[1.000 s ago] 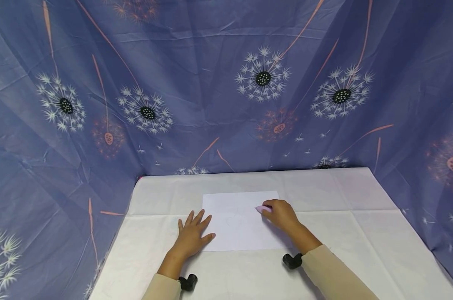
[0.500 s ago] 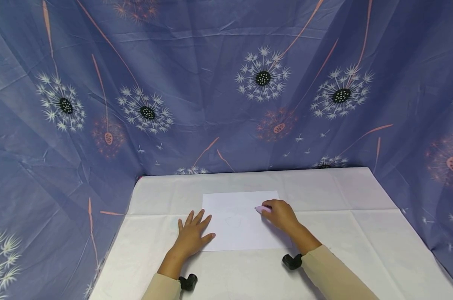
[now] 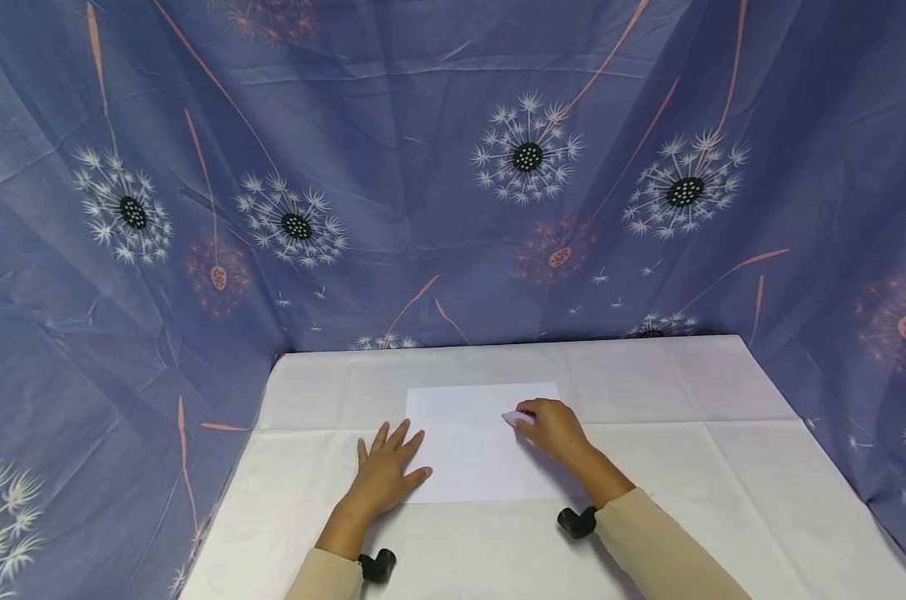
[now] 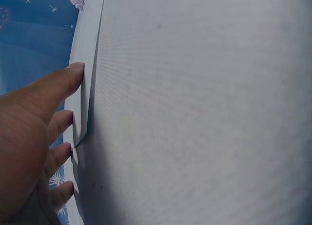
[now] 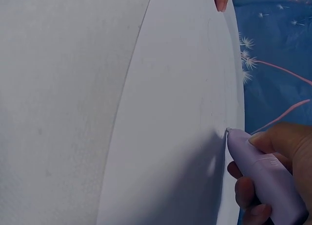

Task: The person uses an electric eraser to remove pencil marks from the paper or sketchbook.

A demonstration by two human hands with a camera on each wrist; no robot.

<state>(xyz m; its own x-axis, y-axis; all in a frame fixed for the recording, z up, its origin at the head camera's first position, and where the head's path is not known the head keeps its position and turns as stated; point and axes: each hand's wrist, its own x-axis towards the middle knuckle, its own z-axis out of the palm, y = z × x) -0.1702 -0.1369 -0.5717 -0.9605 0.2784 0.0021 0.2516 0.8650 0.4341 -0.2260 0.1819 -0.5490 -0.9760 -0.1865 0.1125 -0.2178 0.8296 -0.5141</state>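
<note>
A white sheet of paper (image 3: 490, 479) lies on the white-covered table, with faint curved lines (image 3: 466, 444) near its middle. My left hand (image 3: 383, 477) rests spread at the sheet's left edge, thumb and fingertips touching the paper in the head view. In the left wrist view its thumb (image 4: 68, 81) presses near the sheet's corner. My right hand (image 3: 559, 429) pinches a chunky lavender pen-shaped tool (image 5: 265, 178) between thumb and fingers. The tool's narrow tip points left, right at the paper's surface in the upper right part of the sheet.
White cloth (image 3: 670, 533) with fold creases covers the table. Behind and beside it hangs a blue curtain (image 3: 407, 167) printed with dandelions. Each wrist carries a black camera mount, the left mount (image 3: 377, 566) and the right mount (image 3: 576, 522).
My right hand has shifted slightly left with the lavender tool, its tip moving a little toward the middle of the sheet. The left hand keeps its place.
</note>
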